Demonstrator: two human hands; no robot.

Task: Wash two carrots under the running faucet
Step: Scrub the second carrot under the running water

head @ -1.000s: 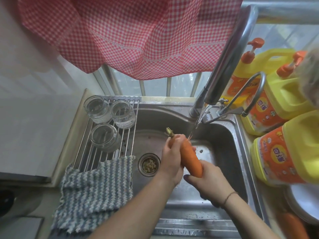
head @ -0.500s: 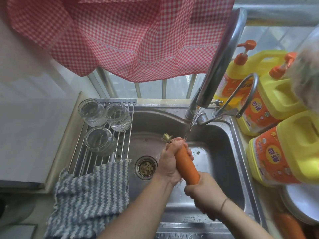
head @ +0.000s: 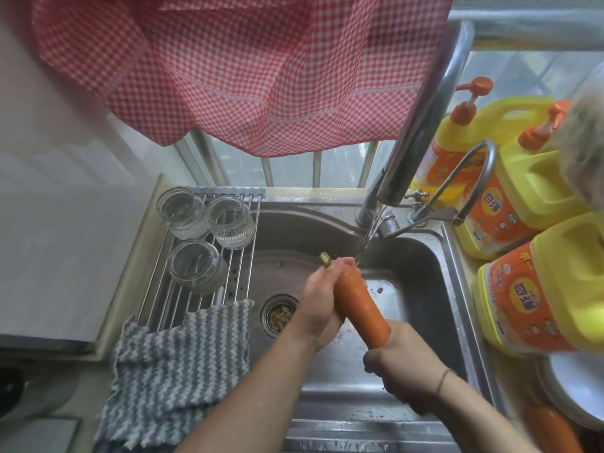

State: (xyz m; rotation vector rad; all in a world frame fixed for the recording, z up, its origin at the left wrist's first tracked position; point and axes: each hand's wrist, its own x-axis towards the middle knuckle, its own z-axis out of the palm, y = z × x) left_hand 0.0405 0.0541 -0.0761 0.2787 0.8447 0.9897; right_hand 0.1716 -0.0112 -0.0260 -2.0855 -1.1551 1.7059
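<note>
Carrot (head: 361, 308) held over the sink (head: 421, 256), under the tap (head: 421, 116) w/ water running.

L hand (head: 318, 305) is closed round the carrot's top end, by the green stub; R hand (head: 403, 367) is closed round its thin end. Water hits the top end. A 2nd carrot (head: 555, 429) lies right of the sink, near a plate (head: 575, 384). Left of the sink: 3 jars (head: 196, 266) on a rack (head: 183, 305) & a cloth (head: 173, 377). Right: yellow jugs (head: 555, 286).
</note>
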